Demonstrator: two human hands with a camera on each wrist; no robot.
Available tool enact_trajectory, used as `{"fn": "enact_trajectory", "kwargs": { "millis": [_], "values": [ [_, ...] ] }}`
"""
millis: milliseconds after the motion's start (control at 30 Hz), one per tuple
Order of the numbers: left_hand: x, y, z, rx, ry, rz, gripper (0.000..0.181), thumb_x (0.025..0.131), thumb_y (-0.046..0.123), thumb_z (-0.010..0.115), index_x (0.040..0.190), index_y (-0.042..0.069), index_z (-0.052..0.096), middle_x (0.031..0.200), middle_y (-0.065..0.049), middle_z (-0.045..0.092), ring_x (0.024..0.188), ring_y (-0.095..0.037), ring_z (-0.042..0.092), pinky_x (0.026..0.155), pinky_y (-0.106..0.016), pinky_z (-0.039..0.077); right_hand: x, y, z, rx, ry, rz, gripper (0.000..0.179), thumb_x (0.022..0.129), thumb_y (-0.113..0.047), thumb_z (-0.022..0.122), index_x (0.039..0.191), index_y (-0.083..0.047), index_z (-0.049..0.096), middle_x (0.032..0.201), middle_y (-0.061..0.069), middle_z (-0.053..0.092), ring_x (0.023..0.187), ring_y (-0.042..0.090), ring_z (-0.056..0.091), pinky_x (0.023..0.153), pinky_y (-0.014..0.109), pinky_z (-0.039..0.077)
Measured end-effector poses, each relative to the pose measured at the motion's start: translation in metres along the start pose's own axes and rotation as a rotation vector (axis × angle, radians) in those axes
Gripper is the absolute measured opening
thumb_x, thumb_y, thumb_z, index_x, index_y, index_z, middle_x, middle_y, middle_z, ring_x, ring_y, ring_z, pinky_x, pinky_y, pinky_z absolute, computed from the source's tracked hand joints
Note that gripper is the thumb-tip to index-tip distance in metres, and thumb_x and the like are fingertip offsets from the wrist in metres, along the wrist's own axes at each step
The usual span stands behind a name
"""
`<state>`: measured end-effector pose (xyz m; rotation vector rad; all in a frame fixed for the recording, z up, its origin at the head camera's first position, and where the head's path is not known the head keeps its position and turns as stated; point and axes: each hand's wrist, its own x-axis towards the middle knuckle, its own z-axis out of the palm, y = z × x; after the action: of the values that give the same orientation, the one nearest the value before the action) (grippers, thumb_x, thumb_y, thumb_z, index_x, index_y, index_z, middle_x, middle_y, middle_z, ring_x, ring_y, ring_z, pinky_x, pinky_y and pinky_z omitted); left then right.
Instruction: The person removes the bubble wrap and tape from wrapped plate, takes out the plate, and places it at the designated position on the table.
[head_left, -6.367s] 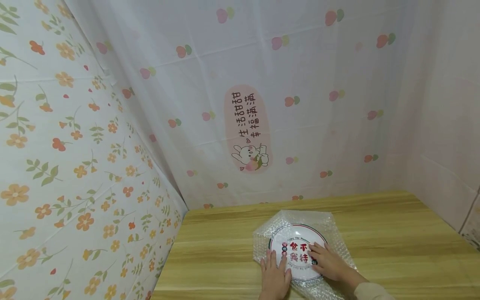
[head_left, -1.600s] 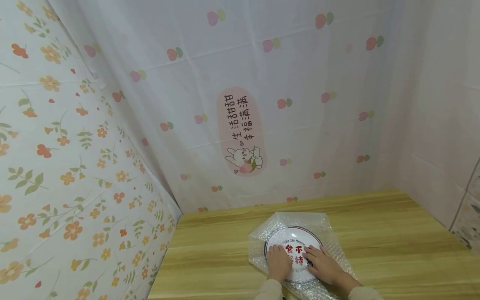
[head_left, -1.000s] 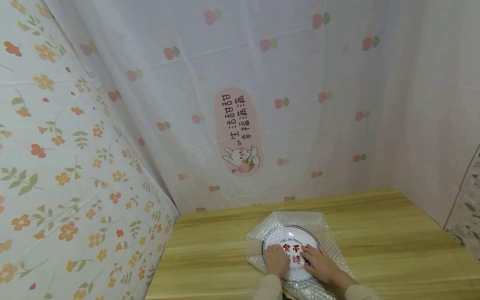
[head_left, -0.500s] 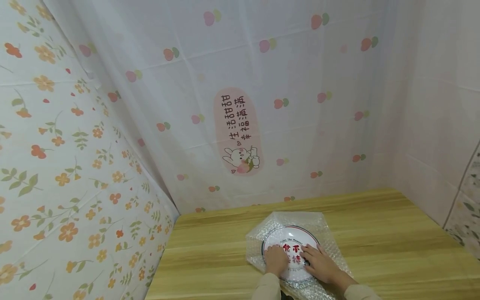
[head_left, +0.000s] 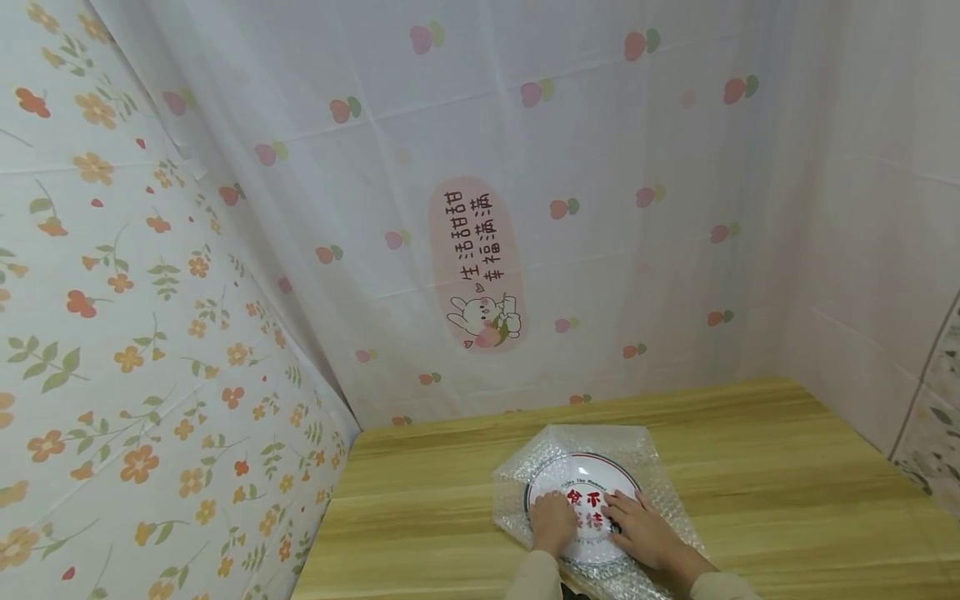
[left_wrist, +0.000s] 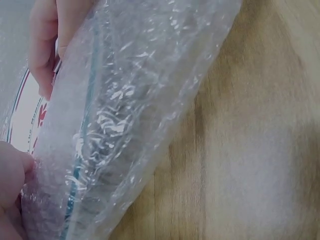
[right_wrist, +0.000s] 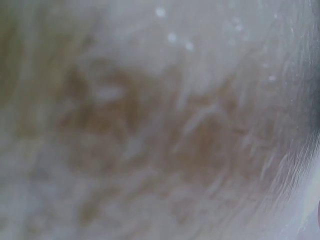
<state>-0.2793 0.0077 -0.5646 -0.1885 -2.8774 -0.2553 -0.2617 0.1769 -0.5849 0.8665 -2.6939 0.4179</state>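
The printed plate [head_left: 588, 502] lay face up on the bench [head_left: 420, 500], with bubble wrap [head_left: 637, 450] spread beneath its 12 o'clock side. In the left-wrist view a flap of that wrap covered its 6 o'clock side, the rim showing through. The left hand [head_left: 553, 521] sat at 8 to 9 o'clock on the plate, its fingers curled at the flap's edge and apparently pinching it. The right hand [head_left: 643, 527] rested at 3 to 4 o'clock, its fingers released and laid across the plate; the blurred right-wrist view added little.

The step looked like folding the near flap over the plate, though unwrapping could not be ruled out. If it was wrapping, the next move called for pinning that flap and bringing the 12 o'clock edge across.
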Motion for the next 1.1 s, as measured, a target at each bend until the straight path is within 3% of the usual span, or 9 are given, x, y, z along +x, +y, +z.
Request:
{"fn": "enact_trajectory", "kwargs": {
  "millis": [267,533,1100],
  "values": [
    [0.0001,-0.0012,0.0052,-0.073,0.028,-0.016,0.016,0.076,0.022,0.060,0.066,0.012,0.055,0.068,-0.003,0.054,0.068,-0.021,0.052,0.062,-0.034,0.039,-0.0010,0.0008,0.0020,0.007,-0.003,0.013,0.039,0.082,-0.029,0.058,0.108,0.000,0.060,0.118,0.017,0.054,0.111,0.038,0.045,0.091,0.057,0.025],
    [0.0009,-0.0038,0.0048,-0.165,0.017,-0.021,0.020,0.080,0.020,0.055,0.061,0.014,0.054,0.066,-0.001,0.053,0.067,-0.020,0.050,0.063,-0.035,0.038,-0.0011,-0.0004,0.0014,0.009,-0.005,0.022,0.038,0.082,-0.028,0.058,0.108,-0.001,0.060,0.118,0.016,0.054,0.112,0.038,0.045,0.092,0.056,0.025],
    [-0.0012,-0.0030,0.0014,-0.210,0.070,-0.031,0.014,0.078,0.017,0.058,0.065,0.013,0.059,0.065,-0.001,0.055,0.063,-0.021,0.051,0.061,-0.034,0.038,-0.0015,0.0007,0.0046,-0.010,0.027,0.012,0.037,0.082,-0.028,0.058,0.107,-0.002,0.060,0.117,0.016,0.054,0.111,0.037,0.046,0.091,0.056,0.026]
  ]
}}
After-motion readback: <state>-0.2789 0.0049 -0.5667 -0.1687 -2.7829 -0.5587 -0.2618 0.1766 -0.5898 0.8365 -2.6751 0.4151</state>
